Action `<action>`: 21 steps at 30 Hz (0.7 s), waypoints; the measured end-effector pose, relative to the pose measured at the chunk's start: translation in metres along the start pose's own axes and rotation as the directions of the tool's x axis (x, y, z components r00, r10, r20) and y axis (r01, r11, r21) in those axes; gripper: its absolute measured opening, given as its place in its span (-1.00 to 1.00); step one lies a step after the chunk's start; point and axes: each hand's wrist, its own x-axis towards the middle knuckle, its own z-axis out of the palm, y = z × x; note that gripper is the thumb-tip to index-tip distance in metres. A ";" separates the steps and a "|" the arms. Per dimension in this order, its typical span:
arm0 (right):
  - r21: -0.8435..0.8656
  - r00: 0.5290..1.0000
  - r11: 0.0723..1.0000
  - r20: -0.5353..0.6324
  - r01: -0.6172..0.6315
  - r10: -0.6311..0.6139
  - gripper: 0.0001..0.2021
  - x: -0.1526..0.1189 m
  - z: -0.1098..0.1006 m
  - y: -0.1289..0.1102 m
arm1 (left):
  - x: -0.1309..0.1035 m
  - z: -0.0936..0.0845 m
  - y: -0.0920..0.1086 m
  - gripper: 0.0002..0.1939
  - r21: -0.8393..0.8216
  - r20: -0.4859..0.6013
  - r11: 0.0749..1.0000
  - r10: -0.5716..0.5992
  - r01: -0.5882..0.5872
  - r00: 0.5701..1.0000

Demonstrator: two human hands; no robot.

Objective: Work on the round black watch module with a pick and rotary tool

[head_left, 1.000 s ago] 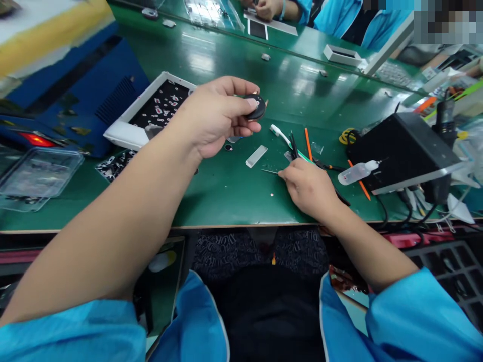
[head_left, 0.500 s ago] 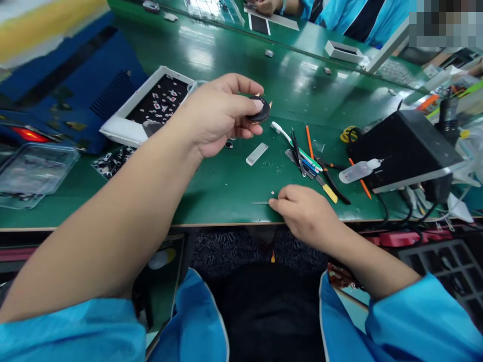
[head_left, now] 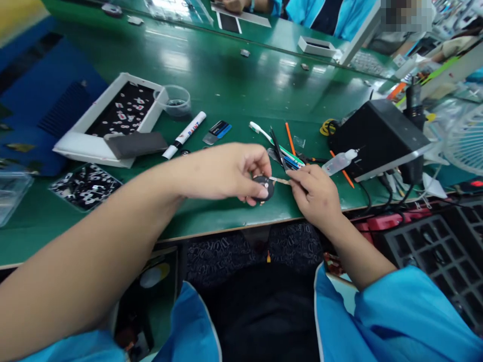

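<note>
My left hand (head_left: 226, 168) pinches a small round black part (head_left: 268, 190) between thumb and fingers, low over the bench near its front edge. Little copper-coloured tabs stick out from the part's rim. In my right hand (head_left: 317, 193) is a thin, narrow strip-like tool (head_left: 281, 180), its pale tip at the part's upper right edge. Whether the tip touches the part I cannot tell. Just behind the right hand lie a toothbrush (head_left: 260, 130) and dark tweezers (head_left: 277, 148).
At left stand a white tray (head_left: 153, 118) with small pieces on black, a clear cup (head_left: 177, 103) and a bag of small black parts (head_left: 86, 187). A paint marker (head_left: 184, 136) lies mid-bench. On the right are a dropper bottle (head_left: 339, 162) and a black box (head_left: 388, 136).
My left hand has lowered the round part towards me. My right hand has lifted the strip-like tool from near the bench surface up to the part. The view has shifted right.
</note>
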 end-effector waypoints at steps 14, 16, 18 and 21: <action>0.706 0.522 0.574 -0.332 -0.415 0.786 -0.90 -0.043 -0.054 0.017 | 0.012 0.018 -0.012 -0.71 0.665 -0.075 0.747 0.043 0.017 0.996; 0.816 0.399 0.451 -0.302 -0.361 0.866 -0.89 -0.039 -0.071 0.027 | 0.012 0.016 -0.013 -0.68 0.677 -0.095 0.736 0.074 0.010 0.993; 0.890 0.283 0.334 -0.250 -0.309 0.926 -0.91 -0.037 -0.088 0.039 | 0.012 0.015 -0.013 -0.64 0.695 -0.128 0.719 0.131 -0.005 0.983; 0.959 0.112 0.144 -0.119 -0.244 0.987 -0.97 -0.039 -0.107 0.056 | 0.013 0.011 -0.011 -0.57 0.729 -0.176 0.685 0.208 -0.015 0.962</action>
